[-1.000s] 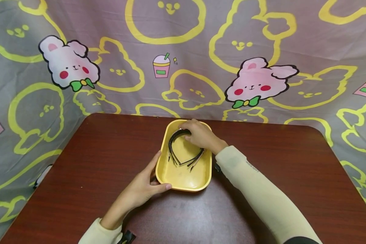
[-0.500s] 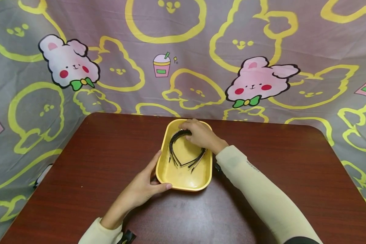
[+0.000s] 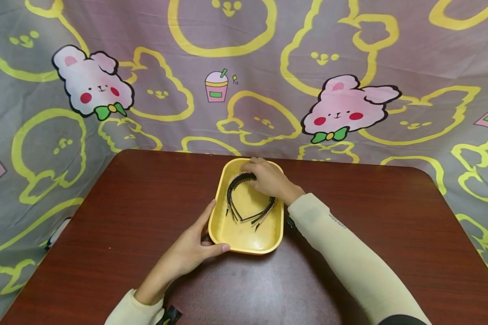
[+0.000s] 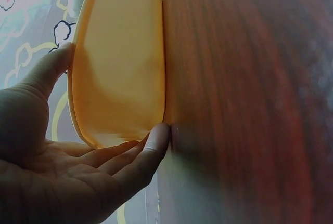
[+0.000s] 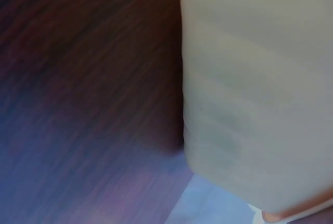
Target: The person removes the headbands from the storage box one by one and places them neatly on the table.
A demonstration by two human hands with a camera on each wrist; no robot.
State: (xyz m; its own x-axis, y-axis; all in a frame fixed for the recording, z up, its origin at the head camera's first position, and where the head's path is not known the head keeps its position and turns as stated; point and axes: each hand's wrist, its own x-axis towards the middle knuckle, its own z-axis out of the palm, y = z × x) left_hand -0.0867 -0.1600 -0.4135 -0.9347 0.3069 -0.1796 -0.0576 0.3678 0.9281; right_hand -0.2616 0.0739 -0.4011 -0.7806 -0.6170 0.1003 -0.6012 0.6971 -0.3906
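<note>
A yellow plastic tub (image 3: 248, 243) stands on the table, and a bundle of thin black headbands (image 3: 236, 181), some with comb teeth, lies inside it with the tips toward me. My left hand (image 3: 189, 248) holds the tub's near left corner. In the left wrist view its thumb rests at the rim and the fingers (image 4: 155, 143) lie along the side down to the base. My right hand (image 3: 266, 178) reaches over the tub's right rim and grips the headbands at their far curve, where its fingers hide part of them. Only the sleeve (image 5: 255, 89) fills the right wrist view.
The dark reddish-brown table (image 3: 118, 216) extends to both sides and in front of the tub. A grey-pink curtain (image 3: 244, 67) with yellow outlines and rabbit faces hangs right behind its far edge.
The headbands have shifted very slightly to the right in the tub under my right hand. My left hand keeps its hold on the corner.
</note>
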